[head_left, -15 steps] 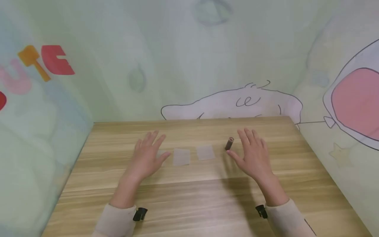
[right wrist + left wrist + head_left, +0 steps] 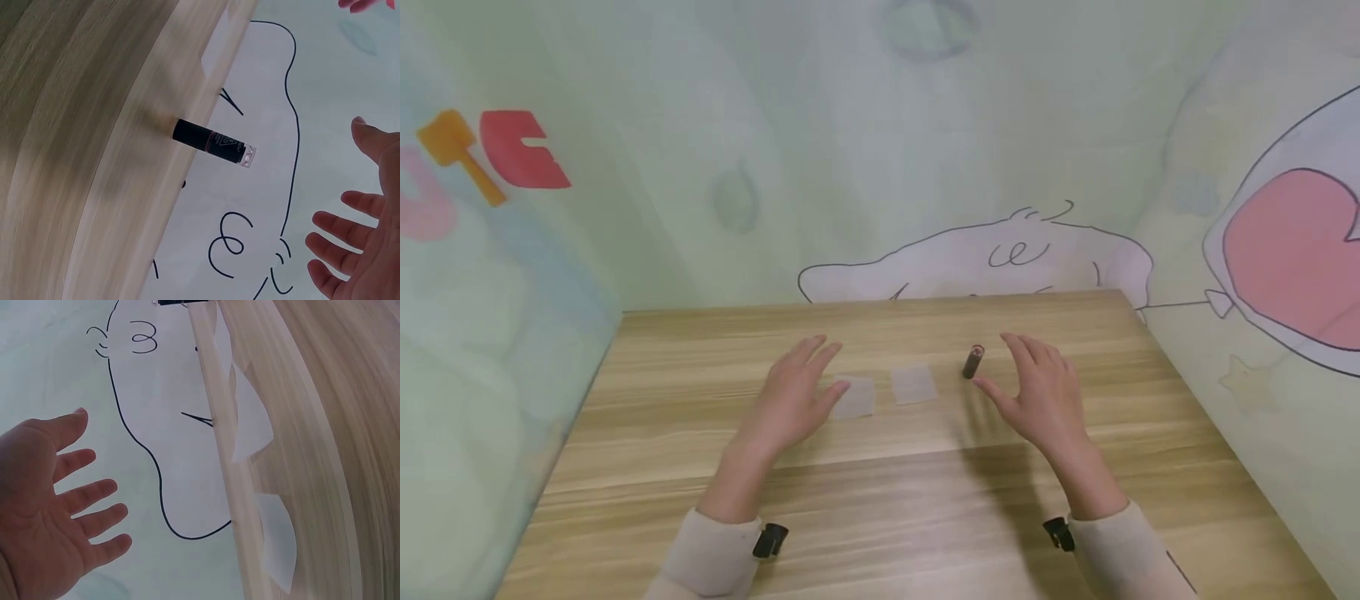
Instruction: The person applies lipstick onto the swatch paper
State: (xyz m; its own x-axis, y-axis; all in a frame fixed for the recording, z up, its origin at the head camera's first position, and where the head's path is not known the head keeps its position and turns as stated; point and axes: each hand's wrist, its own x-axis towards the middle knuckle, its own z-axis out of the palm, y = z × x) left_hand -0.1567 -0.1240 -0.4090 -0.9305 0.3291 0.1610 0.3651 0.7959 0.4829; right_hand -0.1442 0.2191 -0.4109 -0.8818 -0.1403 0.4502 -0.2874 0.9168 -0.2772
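Note:
My left hand hovers over the table, fingers spread and slightly bent, holding nothing. Beside its thumb lies a thin white paper square, and a second paper square lies to the right. The left wrist view shows another white piece, which the left hand hides in the head view. A small black tube with a clear end, perhaps a lipstick, stands upright right of the squares. My right hand is raised beside the tube, its thumb near it; the right wrist view shows them apart.
The wood-grain table ends at a printed fabric wall at the back and both sides. Small black clips sit at the two cuffs.
My left hand has shifted right, its fingers bending a little, and now covers the leftmost paper square. The right hand's fingers have drawn together slightly. The head view has turned slightly.

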